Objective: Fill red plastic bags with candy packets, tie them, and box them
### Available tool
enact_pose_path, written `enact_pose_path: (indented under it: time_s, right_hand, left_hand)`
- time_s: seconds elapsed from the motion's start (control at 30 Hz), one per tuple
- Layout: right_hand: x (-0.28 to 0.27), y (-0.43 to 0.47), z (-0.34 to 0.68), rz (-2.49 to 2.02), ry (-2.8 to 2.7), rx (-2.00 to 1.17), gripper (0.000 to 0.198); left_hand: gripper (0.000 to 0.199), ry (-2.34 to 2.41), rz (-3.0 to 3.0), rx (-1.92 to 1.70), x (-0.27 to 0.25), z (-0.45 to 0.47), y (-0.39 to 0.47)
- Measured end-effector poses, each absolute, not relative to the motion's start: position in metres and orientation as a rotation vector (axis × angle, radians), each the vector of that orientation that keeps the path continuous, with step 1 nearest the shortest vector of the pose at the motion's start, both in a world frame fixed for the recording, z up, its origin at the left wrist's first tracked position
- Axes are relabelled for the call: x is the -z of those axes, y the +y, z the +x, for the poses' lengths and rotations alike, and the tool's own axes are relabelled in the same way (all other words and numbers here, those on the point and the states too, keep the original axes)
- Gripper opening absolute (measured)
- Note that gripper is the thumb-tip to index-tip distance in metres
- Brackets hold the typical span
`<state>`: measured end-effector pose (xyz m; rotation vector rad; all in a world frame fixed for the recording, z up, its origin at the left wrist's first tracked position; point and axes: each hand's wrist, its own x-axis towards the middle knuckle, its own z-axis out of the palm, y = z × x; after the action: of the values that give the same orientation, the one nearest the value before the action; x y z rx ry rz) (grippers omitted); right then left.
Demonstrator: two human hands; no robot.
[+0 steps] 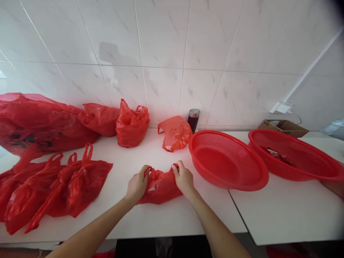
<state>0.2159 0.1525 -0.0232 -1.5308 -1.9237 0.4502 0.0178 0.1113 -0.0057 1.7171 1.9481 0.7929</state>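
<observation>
A red plastic bag (162, 190) lies on the white table in front of me, its lower part filled out by contents I cannot make out. My left hand (138, 182) is closed on the bag's left handle. On the other side, my right hand (184, 177) pinches the right handle between thumb and fingers. Just beyond my hands a lighter, crumpled red bag (176, 133) rests near the wall. The red perforated basket (228, 159) stands close to the right of my right hand.
Several knotted red bags (86, 186) lie at the left. Behind them are a large red bag (45, 122) and an upright red bag (132, 125). A dark flask (193, 120) stands by the tiled wall. At the right are a second red basket (295, 154) and a cardboard box (287, 128).
</observation>
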Motion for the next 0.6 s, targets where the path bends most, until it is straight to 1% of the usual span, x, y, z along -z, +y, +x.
enact_pose_path:
  time_s: [0.2, 0.4, 0.6]
  right_hand:
    - [0.042, 0.175, 0.226, -1.662, -1.941, -0.409, 0.02]
    - [0.055, 0.179, 0.218, -1.779, -2.003, -0.317, 0.019]
    - [0.058, 0.18, 0.217, -1.832, -2.016, -0.262, 0.02]
  left_hand:
    - [0.036, 2.072, 1.79, -0.513, 0.006, 0.0, 0.126]
    - [0.043, 2.162, 1.864, -0.27, 0.017, 0.002, 0.143]
    - [0.04, 2.23, 1.957, -0.164, 0.022, 0.004, 0.146]
